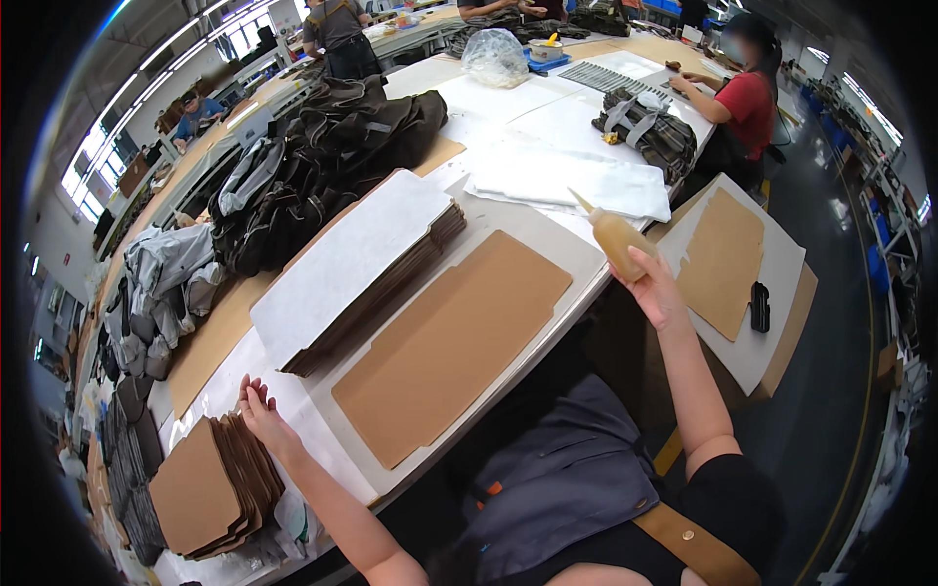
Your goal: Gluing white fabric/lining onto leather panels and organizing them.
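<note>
My right hand is wrapped around a squeeze bottle of yellowish liquid, held tilted above the table's right edge with its pointed nozzle aimed up and left. A flat brown cardboard panel with notched edges lies in front of me on a pale board. Behind it stands a tall stack of similar panels, with a white face on top. My left hand hovers by the upper edge of a stack of smaller brown panels at the left. Its fingers are loosely bent and nothing shows in them.
Dark fabric bags and grey ones are heaped at the far left. White cloth lies beyond the panel. On the right, a lower surface holds another brown panel and a black object. A person in red works at the far right.
</note>
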`<action>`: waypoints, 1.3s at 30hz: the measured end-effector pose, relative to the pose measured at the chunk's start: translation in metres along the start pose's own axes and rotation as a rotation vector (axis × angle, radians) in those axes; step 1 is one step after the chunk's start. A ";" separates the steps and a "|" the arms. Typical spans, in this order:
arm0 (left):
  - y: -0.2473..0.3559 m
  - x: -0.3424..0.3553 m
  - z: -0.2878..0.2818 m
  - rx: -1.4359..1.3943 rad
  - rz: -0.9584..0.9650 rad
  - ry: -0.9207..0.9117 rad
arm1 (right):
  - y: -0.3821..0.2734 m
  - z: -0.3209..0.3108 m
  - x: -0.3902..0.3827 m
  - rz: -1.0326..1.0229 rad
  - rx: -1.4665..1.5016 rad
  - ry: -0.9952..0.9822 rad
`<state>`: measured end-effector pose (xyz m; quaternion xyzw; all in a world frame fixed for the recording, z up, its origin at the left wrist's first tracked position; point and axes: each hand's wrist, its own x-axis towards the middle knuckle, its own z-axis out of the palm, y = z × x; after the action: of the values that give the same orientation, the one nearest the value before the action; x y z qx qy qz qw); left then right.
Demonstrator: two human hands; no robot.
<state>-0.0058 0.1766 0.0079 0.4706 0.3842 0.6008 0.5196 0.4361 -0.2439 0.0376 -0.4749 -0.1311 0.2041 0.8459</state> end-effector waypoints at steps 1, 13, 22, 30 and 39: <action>0.001 -0.001 0.001 0.001 0.004 -0.002 | 0.007 -0.003 0.011 -0.090 -0.160 0.068; -0.010 0.004 0.001 0.036 -0.013 0.011 | 0.051 -0.018 0.102 -0.482 -1.273 -0.014; 0.004 0.001 0.000 0.343 0.104 0.149 | 0.006 -0.002 0.199 -0.612 -1.144 -0.043; 0.089 -0.001 0.101 0.419 0.238 0.037 | 0.056 0.016 0.287 -0.411 -1.378 -0.583; 0.052 -0.028 0.357 0.340 0.166 -0.844 | 0.066 0.004 0.304 -0.155 -1.164 -0.502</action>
<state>0.3254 0.1302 0.1461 0.7819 0.1932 0.3247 0.4959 0.6884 -0.0677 -0.0086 -0.7835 -0.4487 0.1430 0.4054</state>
